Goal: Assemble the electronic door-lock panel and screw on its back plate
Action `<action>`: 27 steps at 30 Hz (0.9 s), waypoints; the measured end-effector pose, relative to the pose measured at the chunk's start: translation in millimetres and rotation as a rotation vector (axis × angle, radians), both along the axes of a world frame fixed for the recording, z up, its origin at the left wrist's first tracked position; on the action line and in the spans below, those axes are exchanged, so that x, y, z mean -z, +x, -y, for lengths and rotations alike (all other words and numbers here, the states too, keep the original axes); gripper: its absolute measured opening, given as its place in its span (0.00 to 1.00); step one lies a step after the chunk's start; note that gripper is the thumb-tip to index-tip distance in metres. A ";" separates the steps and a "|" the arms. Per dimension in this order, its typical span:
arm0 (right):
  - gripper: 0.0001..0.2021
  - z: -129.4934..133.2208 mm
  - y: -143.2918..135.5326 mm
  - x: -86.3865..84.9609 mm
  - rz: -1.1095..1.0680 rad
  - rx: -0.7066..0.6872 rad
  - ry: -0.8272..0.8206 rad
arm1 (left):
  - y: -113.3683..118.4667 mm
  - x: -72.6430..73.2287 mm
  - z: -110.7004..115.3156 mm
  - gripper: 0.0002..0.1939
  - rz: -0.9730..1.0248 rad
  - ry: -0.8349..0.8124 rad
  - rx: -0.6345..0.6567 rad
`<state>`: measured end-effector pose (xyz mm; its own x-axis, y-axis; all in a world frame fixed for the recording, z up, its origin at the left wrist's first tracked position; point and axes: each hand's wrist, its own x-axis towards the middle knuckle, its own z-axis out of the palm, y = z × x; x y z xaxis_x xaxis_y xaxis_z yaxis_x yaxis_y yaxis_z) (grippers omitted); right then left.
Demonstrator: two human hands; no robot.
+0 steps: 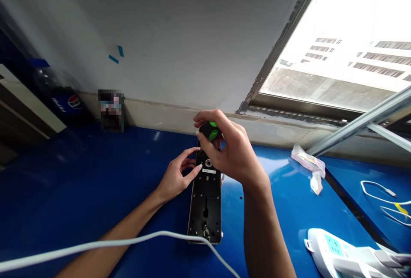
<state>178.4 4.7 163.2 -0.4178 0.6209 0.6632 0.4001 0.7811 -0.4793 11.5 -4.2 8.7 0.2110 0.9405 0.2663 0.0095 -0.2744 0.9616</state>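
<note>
A long black panel (208, 201), which looks like a door-lock back plate, lies lengthwise on the blue table. It has a round fitting, a white label, a keyhole-shaped slot and several small screws. My left hand (178, 175) grips its left edge, thumb on the face and fingers along the side. Over the far end, my right hand (231, 149) is closed around the black-and-green handle of a screwdriver (210, 131), held upright. The screwdriver's tip is hidden behind my hand. A tiny dark screw-like piece (241, 197) lies on the table right of the panel.
A white cable (128, 241) crosses in front, over the panel's near end. At right are a power strip (334, 248), a plastic packet (308, 160), a coiled white cable (379, 188) and a metal bar (359, 119). A Pepsi bottle (61, 94) stands left, near the wall.
</note>
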 end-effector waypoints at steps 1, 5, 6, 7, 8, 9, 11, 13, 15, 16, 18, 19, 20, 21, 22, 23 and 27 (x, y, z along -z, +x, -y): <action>0.13 -1.6 -0.3 1.7 -0.006 0.038 0.031 | 0.1 0.2 0.0 0.25 -0.003 0.001 -0.005; 0.06 -8.0 -3.4 8.3 -0.069 0.196 0.178 | 0.9 0.4 -0.2 0.24 -0.006 0.001 -0.018; 0.05 -8.3 -4.0 8.6 -0.075 0.195 0.183 | 1.0 0.2 -0.2 0.24 -0.008 -0.001 -0.018; 0.05 -7.9 -4.1 8.1 -0.072 0.171 0.171 | 1.0 0.0 -0.2 0.24 -0.010 -0.003 -0.017; 0.06 -6.8 -3.9 6.8 -0.061 0.135 0.145 | 0.9 -0.2 -0.1 0.24 -0.011 -0.005 -0.016; 0.09 -5.4 -3.2 5.1 -0.045 0.098 0.113 | 0.7 -0.4 -0.1 0.24 -0.011 -0.006 -0.014; 0.12 -2.2 -1.0 1.2 -0.017 0.040 0.054 | 0.5 -0.4 0.0 0.24 -0.004 -0.008 -0.007; 0.14 -0.7 1.1 -1.0 -0.002 0.024 0.024 | 0.5 -0.2 -0.1 0.24 0.004 -0.010 -0.002; 0.14 -1.8 2.2 -0.3 0.001 0.061 0.044 | 0.9 0.1 -0.2 0.24 0.003 -0.009 -0.009; 0.11 -3.2 2.2 1.0 -0.004 0.099 0.073 | 1.2 0.1 -0.2 0.24 0.001 -0.007 -0.014; 0.07 -6.2 1.6 4.1 -0.025 0.180 0.135 | 1.5 0.0 -0.2 0.25 -0.004 -0.005 -0.022; 0.07 -7.2 1.2 5.2 -0.034 0.202 0.151 | 1.6 -0.1 -0.2 0.25 -0.006 -0.004 -0.024; 0.06 -7.5 0.9 5.6 -0.040 0.205 0.153 | 1.5 -0.3 -0.1 0.25 -0.007 -0.005 -0.024; 0.06 -7.1 0.8 5.2 -0.039 0.188 0.139 | 1.4 -0.4 -0.1 0.25 -0.008 -0.005 -0.025; 0.08 -5.9 0.9 4.0 -0.029 0.158 0.117 | 1.2 -0.4 0.0 0.25 -0.009 -0.006 -0.024; 0.11 -4.2 1.2 2.4 -0.014 0.123 0.093 | 0.9 -0.4 0.1 0.25 -0.008 -0.006 -0.022; 0.17 1.2 2.8 -2.7 0.036 0.053 0.041 | 0.5 -0.4 0.2 0.25 0.000 -0.016 0.000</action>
<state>181.3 3.4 165.9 -0.4088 0.6156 0.6737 0.4581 0.7769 -0.4318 12.0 -4.4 9.1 0.2110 0.9446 0.2514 0.0098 -0.2592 0.9658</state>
